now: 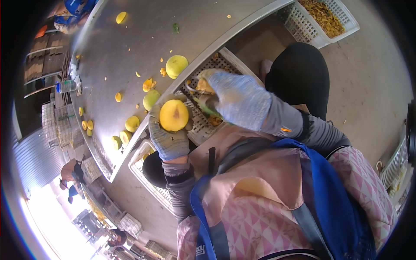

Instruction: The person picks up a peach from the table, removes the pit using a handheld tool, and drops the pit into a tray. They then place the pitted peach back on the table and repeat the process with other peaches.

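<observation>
Both of my hands wear pale blue-grey knit gloves. My left hand (pixel 170 134) is wrapped round a halved yellow fruit (pixel 173 115), whose cut face with a brown hollow in the middle is turned up. To its right, over a perforated white crate (pixel 225 56), my right hand (pixel 236 97) is closed on a tool with a green part and a curved metal end; motion blurs it. Orange-brown scraps sit at its fingertips. A greenish whole fruit (pixel 177 66) and another green-yellow fruit (pixel 151 100) rest on the metal table (pixel 143 43) near its edge.
Several cut fruit pieces (pixel 132 124) and small scraps lie about the table. A white crate of scraps (pixel 323 21) stands on the floor at the upper right. Another white crate (pixel 147 177) is below the table's edge. Other people (pixel 71 173) are in the background at left.
</observation>
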### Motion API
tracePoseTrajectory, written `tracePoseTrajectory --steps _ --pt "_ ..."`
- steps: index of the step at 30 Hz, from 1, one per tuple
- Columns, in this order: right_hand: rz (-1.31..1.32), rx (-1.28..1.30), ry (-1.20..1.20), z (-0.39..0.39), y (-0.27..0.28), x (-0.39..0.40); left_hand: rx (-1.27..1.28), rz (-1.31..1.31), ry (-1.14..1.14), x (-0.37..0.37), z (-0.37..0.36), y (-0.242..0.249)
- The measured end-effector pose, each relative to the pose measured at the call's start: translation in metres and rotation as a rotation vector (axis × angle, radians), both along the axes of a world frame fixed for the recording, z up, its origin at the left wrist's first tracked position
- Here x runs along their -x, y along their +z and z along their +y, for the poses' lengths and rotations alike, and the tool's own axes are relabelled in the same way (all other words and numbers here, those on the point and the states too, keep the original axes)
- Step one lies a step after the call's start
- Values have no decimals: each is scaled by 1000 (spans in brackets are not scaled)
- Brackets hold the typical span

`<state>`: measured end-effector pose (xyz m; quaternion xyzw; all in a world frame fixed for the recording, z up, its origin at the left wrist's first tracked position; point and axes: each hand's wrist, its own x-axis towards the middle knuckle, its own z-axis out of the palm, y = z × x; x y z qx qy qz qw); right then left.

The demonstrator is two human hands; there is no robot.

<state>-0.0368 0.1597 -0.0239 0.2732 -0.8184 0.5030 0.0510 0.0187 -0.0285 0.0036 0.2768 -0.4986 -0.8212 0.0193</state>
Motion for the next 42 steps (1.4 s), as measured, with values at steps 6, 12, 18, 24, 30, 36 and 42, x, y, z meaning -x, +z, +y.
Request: tracePoseTrajectory --steps 6,12,18,24,30,36,42 --pt "-123 -141 228 0 12 -5 149 149 11 0 2 -5" --pt "-300 12 246 -18 9 -20 161 256 198 5 22 -10" --pt "-401 40 236 -23 8 -21 516 336 264 6 35 -13" --pt "-345 162 284 -27 -2 -26 1200 580 122 6 31 -26" --pt "-428 -71 334 -14 17 -21 979 415 76 6 36 -11" --pt "-115 -23 312 -13 0 -26 324 191 20 3 27 2" --pt "-31 -53 340 -14 1 -26 559 274 -30 -2 23 -8"
